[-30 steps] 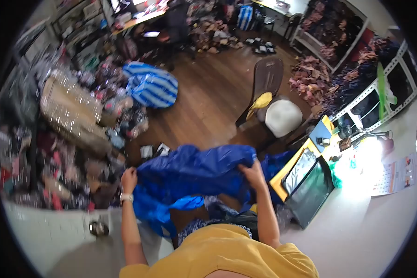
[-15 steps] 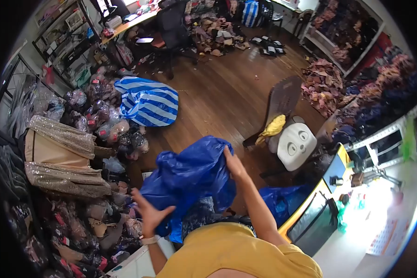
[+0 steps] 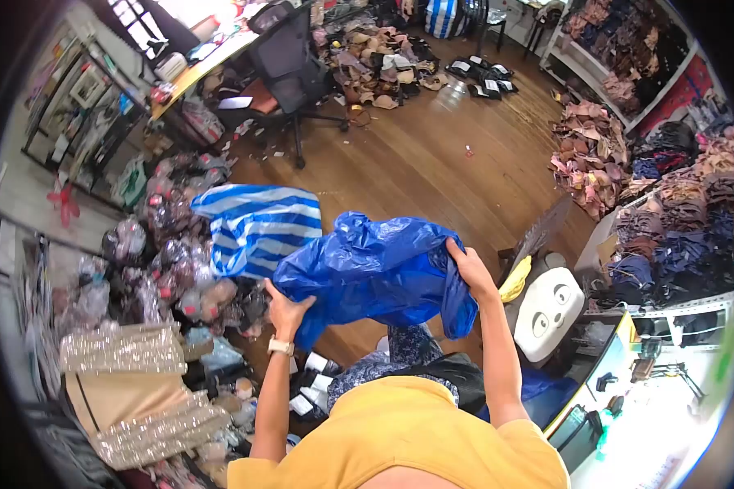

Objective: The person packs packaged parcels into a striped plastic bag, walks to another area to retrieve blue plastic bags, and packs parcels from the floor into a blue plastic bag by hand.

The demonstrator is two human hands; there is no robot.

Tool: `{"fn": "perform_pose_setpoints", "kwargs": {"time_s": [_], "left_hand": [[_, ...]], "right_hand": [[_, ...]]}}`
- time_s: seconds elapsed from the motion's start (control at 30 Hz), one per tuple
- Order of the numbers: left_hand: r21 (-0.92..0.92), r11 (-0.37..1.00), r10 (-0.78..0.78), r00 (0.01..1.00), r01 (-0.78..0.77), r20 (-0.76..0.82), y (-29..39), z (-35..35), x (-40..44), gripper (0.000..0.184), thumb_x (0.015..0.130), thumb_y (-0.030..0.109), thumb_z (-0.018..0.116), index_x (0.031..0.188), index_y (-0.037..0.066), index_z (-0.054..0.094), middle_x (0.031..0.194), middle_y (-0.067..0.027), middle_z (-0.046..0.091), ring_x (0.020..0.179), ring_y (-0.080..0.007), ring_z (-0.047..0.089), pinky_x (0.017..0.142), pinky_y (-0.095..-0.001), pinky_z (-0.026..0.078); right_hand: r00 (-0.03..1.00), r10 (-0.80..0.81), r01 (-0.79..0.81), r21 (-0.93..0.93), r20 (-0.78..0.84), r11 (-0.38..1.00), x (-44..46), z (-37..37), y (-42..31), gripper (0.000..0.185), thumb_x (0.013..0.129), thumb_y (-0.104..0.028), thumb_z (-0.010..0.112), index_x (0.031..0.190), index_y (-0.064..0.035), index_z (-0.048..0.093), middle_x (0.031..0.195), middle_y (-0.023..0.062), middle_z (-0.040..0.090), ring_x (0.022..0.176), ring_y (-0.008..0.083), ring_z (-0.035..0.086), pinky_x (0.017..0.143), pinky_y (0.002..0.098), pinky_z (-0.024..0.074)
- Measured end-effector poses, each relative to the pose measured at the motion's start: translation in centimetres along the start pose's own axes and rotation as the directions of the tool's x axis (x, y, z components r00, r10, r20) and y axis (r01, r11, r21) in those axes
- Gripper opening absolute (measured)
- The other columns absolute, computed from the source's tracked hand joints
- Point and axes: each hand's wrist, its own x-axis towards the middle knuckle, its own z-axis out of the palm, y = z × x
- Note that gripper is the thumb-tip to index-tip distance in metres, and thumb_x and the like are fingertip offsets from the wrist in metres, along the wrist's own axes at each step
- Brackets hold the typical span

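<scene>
A large blue plastic bag [image 3: 367,269] is stretched out between my two hands, above the wooden floor. My left hand [image 3: 285,311] holds its left edge, with the thumb on the near side. On the opposite edge, my right hand [image 3: 471,273] has its thumb and fingers closed over the plastic. The bag hangs creased, and its inside is hidden. Just beyond its left end lies a blue-and-white striped bag [image 3: 261,224]. Below the bag, several black packets with white labels [image 3: 311,387] lie on the floor near my legs.
Plastic-wrapped bundles [image 3: 192,273] and a glittery beige garment [image 3: 126,350] crowd the left. A chair with a panda face [image 3: 548,314] stands at right, a yellow cloth [image 3: 515,281] beside it. Farther off are an office chair [image 3: 289,69] and heaped clothing [image 3: 375,61].
My left hand, spread wide before, now grips the bag edge. The bag has moved to the right and is pulled wider, with my right hand farther right. The view has shifted.
</scene>
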Motion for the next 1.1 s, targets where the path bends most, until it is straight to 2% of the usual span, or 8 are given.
{"fn": "perform_pose_setpoints", "kwargs": {"time_s": [0.17, 0.3, 0.43, 0.63, 0.8, 0.9, 0.97, 1.1], "left_hand": [[0.178, 0.979, 0.139, 0.963, -0.099, -0.229, -5.3, 13.0, 16.6, 0.016, 0.070, 0.014, 0.052, 0.079, 0.003, 0.059, 0.071, -0.0143, 0.058, 0.058, -0.0321, 0.056, 0.059, -0.0388, 0.045], [-0.754, 0.394, -0.182, 0.848, 0.526, 0.497, 8.6, 9.9, 23.9, 0.029, 0.081, 0.028, 0.049, 0.081, 0.000, 0.058, 0.069, -0.0013, 0.055, 0.057, -0.0093, 0.048, 0.051, -0.0272, 0.040], [-0.611, 0.787, 0.257, 0.854, 0.087, 0.453, 15.3, 12.0, 25.7, 0.025, 0.075, 0.017, 0.056, 0.092, -0.001, 0.055, 0.082, -0.0078, 0.058, 0.078, -0.0112, 0.048, 0.067, -0.0252, 0.040], [-0.588, 0.801, 0.594, 0.262, -0.107, 0.761, 16.0, 13.3, 32.4, 0.040, 0.073, 0.003, 0.048, 0.113, -0.003, 0.044, 0.108, -0.0145, 0.051, 0.095, -0.0175, 0.050, 0.084, -0.0293, 0.039], [-0.583, 0.419, 0.353, 0.467, 0.696, 0.811, 21.1, 13.9, 44.5, 0.043, 0.078, 0.013, 0.050, 0.117, 0.000, 0.040, 0.112, -0.0097, 0.049, 0.100, -0.0198, 0.050, 0.088, -0.0329, 0.039], [-0.552, 0.315, 0.163, 0.529, 0.772, 0.833, 31.4, 18.8, 50.3, 0.035, 0.080, 0.023, 0.049, 0.109, 0.003, 0.048, 0.102, -0.0054, 0.055, 0.088, -0.0176, 0.056, 0.076, -0.0310, 0.046], [-0.219, 0.274, 0.196, 0.169, 0.936, 0.966, 38.6, 22.1, 53.8, 0.027, 0.081, 0.019, 0.047, 0.102, 0.003, 0.053, 0.097, -0.0057, 0.058, 0.083, -0.0198, 0.057, 0.078, -0.0328, 0.046], [-0.451, 0.562, 0.405, 0.245, 0.693, 0.881, 51.9, 26.3, 54.4, 0.026, 0.079, 0.023, 0.051, 0.096, 0.005, 0.055, 0.093, -0.0019, 0.057, 0.084, -0.0126, 0.053, 0.076, -0.0259, 0.043]], "right_hand": [[0.957, 0.108, -0.104, -0.031, 0.270, 0.994, 8.4, -5.3, -3.1, 0.042, 0.080, -0.039, 0.053, 0.080, 0.0022, 0.060, 0.071, 0.0033, 0.060, 0.061, 0.0083, 0.054, 0.058, 0.0227, 0.0429], [0.901, -0.428, 0.360, -0.431, -0.070, 0.827, 17.8, -7.9, -4.6, 0.034, 0.080, -0.032, 0.055, 0.083, 0.0014, 0.058, 0.077, 0.0030, 0.059, 0.066, 0.0106, 0.053, 0.062, 0.0253, 0.0419], [0.875, -0.171, 0.160, -0.062, -0.453, 0.985, 27.0, -7.0, -6.6, 0.037, 0.083, -0.031, 0.049, 0.090, 0.0051, 0.055, 0.075, 0.0071, 0.057, 0.073, 0.0136, 0.049, 0.068, 0.0294, 0.0402], [0.931, -0.151, -0.107, -0.647, -0.331, 0.755, 39.1, -8.4, -12.1, 0.052, 0.072, -0.049, 0.055, 0.076, 0.0022, 0.061, 0.076, 0.0169, 0.061, 0.071, 0.0256, 0.059, 0.065, 0.0347, 0.0439], [0.810, -0.144, -0.396, -0.711, -0.569, 0.582, 44.0, -15.7, -18.7, 0.051, 0.054, -0.055, 0.065, 0.067, -0.0060, 0.060, 0.071, 0.0144, 0.061, 0.069, 0.0278, 0.060, 0.063, 0.0389, 0.0453], [0.478, -0.789, -0.253, -0.921, -0.385, 0.296, 47.5, -15.4, -19.2, 0.035, 0.069, -0.031, 0.063, 0.089, -0.0033, 0.055, 0.083, 0.0151, 0.055, 0.083, 0.0296, 0.052, 0.075, 0.0375, 0.0405], [0.434, -0.825, 0.009, -0.914, -0.363, 0.406, 48.0, -12.9, -23.4, 0.026, 0.072, -0.018, 0.059, 0.094, -0.0037, 0.052, 0.086, 0.0149, 0.051, 0.086, 0.0299, 0.048, 0.076, 0.0364, 0.0384], [0.754, -0.583, 0.292, -0.641, -0.302, 0.710, 53.7, -10.0, -24.6, 0.033, 0.082, -0.026, 0.048, 0.105, -0.0034, 0.052, 0.098, 0.0197, 0.055, 0.093, 0.0324, 0.051, 0.085, 0.0368, 0.0365]]}}
